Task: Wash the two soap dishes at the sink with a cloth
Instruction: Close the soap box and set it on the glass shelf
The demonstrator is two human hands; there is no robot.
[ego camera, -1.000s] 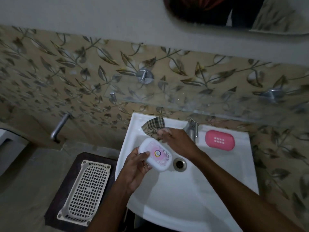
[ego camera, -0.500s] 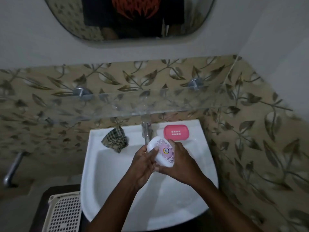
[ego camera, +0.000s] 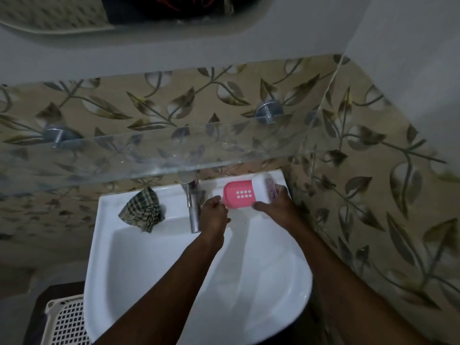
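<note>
Pink plastic shows between the two hands: the pink dish [ego camera: 238,194] sits on the sink's back rim, right of the tap [ego camera: 193,207]. The left hand's [ego camera: 214,215] fingers [ego camera: 217,200] curl at the pink dish's left end, touching it; whether they grip it I cannot tell. The right hand [ego camera: 277,204] is closed on the white dish [ego camera: 264,187], thumb under its near edge and fingers round its far right end, holding it tilted against the pink dish's right side at the rim's back right corner. Both wrists are bent slightly down, knuckles up, and both forearms run from the lower edge of the view up across the basin, the left one crossing the middle of the bowl, the right one along its right side. A checked cloth [ego camera: 142,210] lies crumpled on the rim left of the tap, apart from both hands. The sink [ego camera: 139,270] is white; a glass shelf [ego camera: 124,155] hangs above it, and a white basket [ego camera: 66,322] stands at lower left.
</note>
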